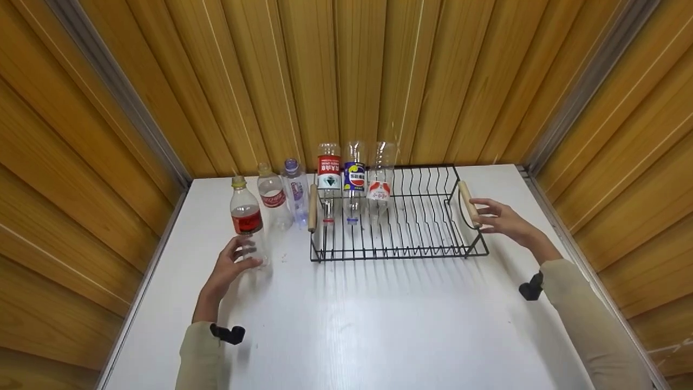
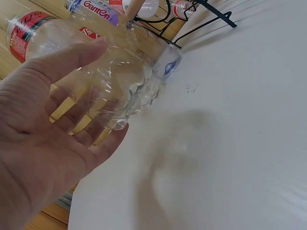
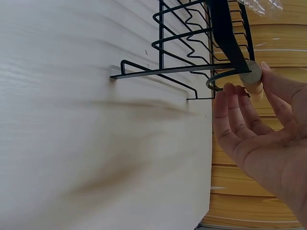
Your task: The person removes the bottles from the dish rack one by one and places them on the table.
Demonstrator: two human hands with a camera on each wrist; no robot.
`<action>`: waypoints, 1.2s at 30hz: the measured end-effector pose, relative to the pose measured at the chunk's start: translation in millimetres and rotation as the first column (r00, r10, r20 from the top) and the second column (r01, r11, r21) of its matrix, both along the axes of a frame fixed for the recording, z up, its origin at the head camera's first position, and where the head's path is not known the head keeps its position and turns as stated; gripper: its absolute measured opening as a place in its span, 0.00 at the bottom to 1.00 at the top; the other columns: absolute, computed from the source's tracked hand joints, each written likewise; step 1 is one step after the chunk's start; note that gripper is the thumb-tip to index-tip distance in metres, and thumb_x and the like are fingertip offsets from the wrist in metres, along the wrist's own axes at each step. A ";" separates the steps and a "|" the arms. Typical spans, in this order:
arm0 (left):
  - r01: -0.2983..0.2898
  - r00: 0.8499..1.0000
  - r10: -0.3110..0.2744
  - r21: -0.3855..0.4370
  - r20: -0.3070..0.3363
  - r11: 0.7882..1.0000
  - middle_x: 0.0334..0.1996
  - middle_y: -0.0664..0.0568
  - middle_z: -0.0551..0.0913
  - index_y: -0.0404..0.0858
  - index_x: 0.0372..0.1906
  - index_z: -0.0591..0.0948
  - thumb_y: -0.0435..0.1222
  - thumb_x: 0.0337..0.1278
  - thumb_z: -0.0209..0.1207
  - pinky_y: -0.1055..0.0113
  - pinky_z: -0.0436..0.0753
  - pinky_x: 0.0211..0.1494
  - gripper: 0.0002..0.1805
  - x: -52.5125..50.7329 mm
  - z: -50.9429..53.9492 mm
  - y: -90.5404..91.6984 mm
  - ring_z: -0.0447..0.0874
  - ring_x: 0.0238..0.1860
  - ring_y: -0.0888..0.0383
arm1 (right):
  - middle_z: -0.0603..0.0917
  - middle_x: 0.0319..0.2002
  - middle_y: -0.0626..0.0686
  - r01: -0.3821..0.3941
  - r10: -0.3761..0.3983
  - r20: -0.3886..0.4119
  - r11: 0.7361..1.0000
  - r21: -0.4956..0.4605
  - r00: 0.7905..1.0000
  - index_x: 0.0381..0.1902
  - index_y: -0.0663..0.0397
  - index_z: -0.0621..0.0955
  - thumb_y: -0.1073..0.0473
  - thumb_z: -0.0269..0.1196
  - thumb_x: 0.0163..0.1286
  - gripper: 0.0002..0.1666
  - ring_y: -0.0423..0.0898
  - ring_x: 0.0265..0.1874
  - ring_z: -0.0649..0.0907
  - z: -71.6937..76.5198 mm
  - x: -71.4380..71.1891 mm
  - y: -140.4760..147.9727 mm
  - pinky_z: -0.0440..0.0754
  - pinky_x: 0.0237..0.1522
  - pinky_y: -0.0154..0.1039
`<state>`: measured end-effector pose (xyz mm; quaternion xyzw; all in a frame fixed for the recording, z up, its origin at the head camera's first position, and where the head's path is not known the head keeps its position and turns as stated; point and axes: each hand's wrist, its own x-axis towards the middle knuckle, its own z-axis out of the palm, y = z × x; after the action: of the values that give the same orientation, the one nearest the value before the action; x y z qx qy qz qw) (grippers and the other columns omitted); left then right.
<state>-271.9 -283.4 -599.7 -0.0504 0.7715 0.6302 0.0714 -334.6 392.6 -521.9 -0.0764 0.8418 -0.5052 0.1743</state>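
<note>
A clear bottle with a red label and yellow cap (image 1: 247, 219) stands at the left of the white table. My left hand (image 1: 230, 265) has its fingers and thumb around the lower part of this bottle; in the left wrist view the hand (image 2: 62, 120) curves about the clear bottle base (image 2: 120, 91). On the right, my right hand (image 1: 502, 221) touches the wooden handle (image 1: 469, 204) of a black wire rack (image 1: 400, 254). The right wrist view shows the fingers of the hand (image 3: 264, 120) and the thumb at the handle's end (image 3: 251, 74).
Three bottles lean upside down in the rack's left part: one red-labelled (image 1: 329, 173), one blue-labelled (image 1: 354, 176), one red-and-white (image 1: 379, 189). Left of the rack stand a red-labelled bottle (image 1: 273, 197) and a purple-capped bottle (image 1: 296, 192). Wood-patterned walls (image 1: 357, 70) enclose the table (image 1: 352, 325).
</note>
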 end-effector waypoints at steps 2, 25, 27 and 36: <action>-0.023 1.000 0.023 -0.002 0.006 1.000 0.72 0.41 0.68 0.41 0.73 0.64 0.32 0.57 0.70 0.42 0.65 0.77 0.40 -1.3 -2.6 -1.0 0.63 0.75 0.43 | 0.67 0.70 0.71 0.002 -0.002 0.000 1.000 -0.005 1.000 0.80 0.56 0.57 0.51 0.60 0.78 0.41 0.44 0.55 0.81 0.0 -0.3 -0.3 0.78 0.66 0.60; -0.230 0.973 0.221 -0.179 -0.069 0.957 0.72 0.35 0.67 0.38 0.77 0.59 0.25 0.50 0.72 0.40 0.68 0.74 0.49 -16.5 -23.6 -2.1 0.64 0.73 0.36 | 0.73 0.68 0.70 0.016 -0.014 0.037 0.998 -0.061 0.999 0.81 0.53 0.55 0.51 0.59 0.79 0.41 0.35 0.51 0.83 -8.2 2.1 3.7 0.74 0.67 0.67; -0.241 0.970 0.230 -0.172 -0.085 0.955 0.72 0.34 0.67 0.36 0.78 0.58 0.24 0.50 0.71 0.41 0.69 0.73 0.50 -19.7 -25.5 -1.8 0.65 0.71 0.36 | 0.72 0.68 0.71 0.026 -0.023 0.044 0.997 -0.066 0.999 0.81 0.53 0.55 0.51 0.59 0.79 0.41 0.36 0.51 0.83 -7.9 1.9 3.3 0.73 0.67 0.67; -0.276 0.958 0.250 -0.205 -0.143 0.939 0.73 0.32 0.66 0.30 0.78 0.56 0.24 0.51 0.70 0.41 0.67 0.75 0.50 -32.6 -27.9 0.9 0.66 0.71 0.35 | 0.75 0.66 0.69 0.027 -0.024 0.042 0.998 -0.063 0.999 0.81 0.53 0.54 0.51 0.59 0.79 0.42 0.38 0.51 0.83 -8.2 0.9 3.0 0.73 0.67 0.68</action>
<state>-304.5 -282.5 -627.6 -0.1245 0.8264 0.5453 -0.0640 -333.7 395.6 -530.1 -0.0607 0.8223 -0.5355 0.1827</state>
